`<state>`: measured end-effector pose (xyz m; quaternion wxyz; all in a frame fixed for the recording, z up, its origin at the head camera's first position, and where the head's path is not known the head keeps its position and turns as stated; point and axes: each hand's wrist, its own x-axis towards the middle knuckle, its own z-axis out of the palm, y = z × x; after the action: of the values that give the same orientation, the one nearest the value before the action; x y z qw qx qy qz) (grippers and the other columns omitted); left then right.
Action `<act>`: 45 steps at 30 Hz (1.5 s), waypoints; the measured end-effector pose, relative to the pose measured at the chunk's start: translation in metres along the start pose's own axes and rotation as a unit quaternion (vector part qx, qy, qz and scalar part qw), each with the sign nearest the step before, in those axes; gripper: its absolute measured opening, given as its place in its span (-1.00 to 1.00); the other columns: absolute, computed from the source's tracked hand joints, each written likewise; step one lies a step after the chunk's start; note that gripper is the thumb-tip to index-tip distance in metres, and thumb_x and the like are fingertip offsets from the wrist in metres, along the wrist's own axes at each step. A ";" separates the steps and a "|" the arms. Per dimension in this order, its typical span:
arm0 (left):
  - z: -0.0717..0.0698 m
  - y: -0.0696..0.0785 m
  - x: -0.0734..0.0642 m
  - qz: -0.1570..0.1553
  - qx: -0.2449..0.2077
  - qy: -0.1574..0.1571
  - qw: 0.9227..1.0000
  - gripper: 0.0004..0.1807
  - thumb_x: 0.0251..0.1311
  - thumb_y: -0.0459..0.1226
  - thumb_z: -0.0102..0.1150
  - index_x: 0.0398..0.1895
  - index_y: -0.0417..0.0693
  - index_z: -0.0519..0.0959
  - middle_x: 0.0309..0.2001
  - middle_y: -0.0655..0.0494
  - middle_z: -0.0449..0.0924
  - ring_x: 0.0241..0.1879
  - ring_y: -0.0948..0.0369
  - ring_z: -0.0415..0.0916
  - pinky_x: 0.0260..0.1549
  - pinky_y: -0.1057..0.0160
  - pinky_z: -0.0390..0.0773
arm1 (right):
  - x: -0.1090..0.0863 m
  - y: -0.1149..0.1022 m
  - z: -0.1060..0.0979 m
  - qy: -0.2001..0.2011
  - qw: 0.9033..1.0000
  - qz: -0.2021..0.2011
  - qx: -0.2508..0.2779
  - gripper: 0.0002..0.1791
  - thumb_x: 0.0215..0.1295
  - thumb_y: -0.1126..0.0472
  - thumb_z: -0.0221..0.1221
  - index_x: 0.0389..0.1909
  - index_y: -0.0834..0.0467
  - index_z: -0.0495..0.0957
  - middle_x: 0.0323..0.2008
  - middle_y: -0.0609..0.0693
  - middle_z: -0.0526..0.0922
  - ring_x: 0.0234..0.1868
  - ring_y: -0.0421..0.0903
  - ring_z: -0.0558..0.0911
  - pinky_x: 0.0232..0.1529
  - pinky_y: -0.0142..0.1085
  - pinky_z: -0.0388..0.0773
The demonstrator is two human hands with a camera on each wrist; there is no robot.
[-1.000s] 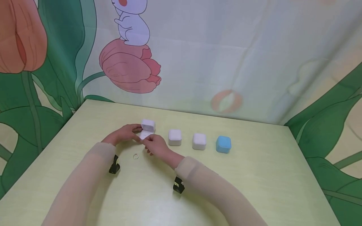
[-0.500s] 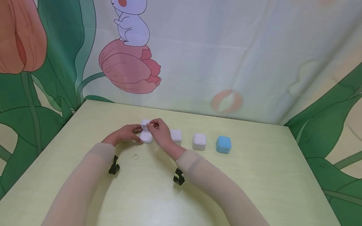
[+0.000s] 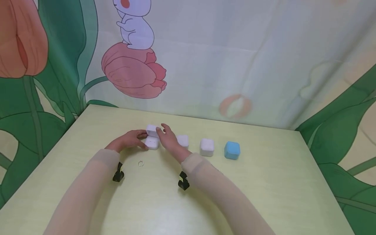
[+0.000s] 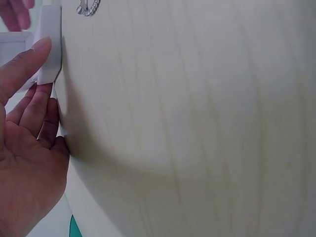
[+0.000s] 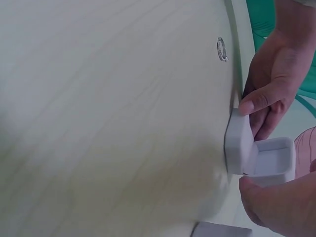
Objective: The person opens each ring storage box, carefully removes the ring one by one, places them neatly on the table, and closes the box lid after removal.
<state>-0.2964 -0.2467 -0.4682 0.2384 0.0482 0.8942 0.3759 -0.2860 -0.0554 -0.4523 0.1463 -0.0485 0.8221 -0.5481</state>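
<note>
Grips open white box (image 3: 152,143) on surface (image 3: 264,182), left of other boxes (image 3: 207,147), with fingers of left hand (image 3: 128,139). Holds right hand (image 3: 170,139) beside raised lid (image 3: 151,130), with fingers loosely extended. Has ring (image 5: 220,51) lying in front.

Both forearms (image 3: 223,192) reach from near to far; the left hand (image 3: 128,139) grips between thumb and fingers, the right hand (image 3: 169,139) has its thumb apart from its fingers.

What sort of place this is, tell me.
Probably a staged indoor filming spot: a white cloth backdrop printed with pink flowers hangs behind a pale yellow wood-grain table, and two small black wrist cameras show above it. The exact room cannot be told.
</note>
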 end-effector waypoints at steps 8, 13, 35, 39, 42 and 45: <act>-0.001 -0.002 -0.003 0.006 -0.004 -0.002 1.000 -0.03 0.25 -0.26 0.33 0.60 -0.34 0.00 0.59 -0.27 0.08 0.64 -0.26 -0.16 0.60 -0.30 -0.17 | 0.005 0.005 0.007 -0.015 0.999 0.021 0.028 -0.33 0.62 -0.14 -0.15 0.58 0.12 0.19 0.57 0.19 0.26 0.56 0.15 0.32 0.54 -0.01 0.34; -0.002 -0.002 -0.005 0.008 -0.008 -0.009 1.000 -0.03 0.26 -0.26 0.33 0.61 -0.33 -0.01 0.59 -0.27 0.05 0.64 -0.27 -0.19 0.60 -0.32 -0.20 | 0.008 0.007 0.010 -0.004 0.999 0.031 0.042 -0.39 0.62 -0.07 -0.10 0.54 0.12 0.24 0.52 0.19 0.35 0.51 0.12 0.39 0.45 -0.05 0.45; 0.000 -0.008 0.000 0.004 -0.008 -0.007 1.000 -0.03 0.27 -0.30 0.30 0.62 -0.30 -0.03 0.61 -0.28 0.04 0.64 -0.25 -0.16 0.59 -0.32 -0.18 | 0.005 0.015 0.013 -0.015 0.999 0.000 0.033 -0.49 0.61 0.06 -0.03 0.43 0.22 0.26 0.44 0.31 0.41 0.47 0.14 0.43 0.43 -0.08 0.48; 0.001 -0.007 0.000 0.000 -0.010 -0.008 1.000 -0.04 0.28 -0.32 0.30 0.62 -0.30 -0.04 0.62 -0.29 0.01 0.64 -0.25 -0.16 0.59 -0.32 -0.16 | 0.003 0.017 0.013 -0.015 1.000 -0.017 0.016 -0.51 0.60 0.11 0.00 0.40 0.25 0.28 0.38 0.32 0.46 0.43 0.15 0.47 0.41 -0.11 0.50; 0.002 -0.007 0.001 0.000 -0.011 -0.007 1.000 -0.03 0.27 -0.33 0.31 0.62 -0.29 -0.03 0.62 -0.29 -0.01 0.64 -0.25 -0.16 0.59 -0.32 -0.15 | 0.002 0.018 0.013 -0.015 1.000 -0.024 0.004 -0.53 0.59 0.14 0.02 0.38 0.26 0.29 0.38 0.31 0.46 0.41 0.14 0.50 0.40 -0.13 0.50; 0.003 -0.007 0.000 0.003 -0.011 -0.005 1.000 -0.03 0.25 -0.34 0.32 0.62 -0.29 -0.01 0.62 -0.30 -0.01 0.64 -0.26 -0.16 0.59 -0.32 -0.15 | 0.000 0.019 0.012 -0.018 0.999 -0.030 0.001 -0.54 0.56 0.18 0.05 0.36 0.26 0.31 0.40 0.30 0.45 0.39 0.13 0.51 0.40 -0.15 0.51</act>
<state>-0.2940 -0.2499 -0.4752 0.2419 0.0502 0.8887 0.3862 -0.2806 -0.0582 -0.4740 0.1446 -0.0826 0.8168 -0.5524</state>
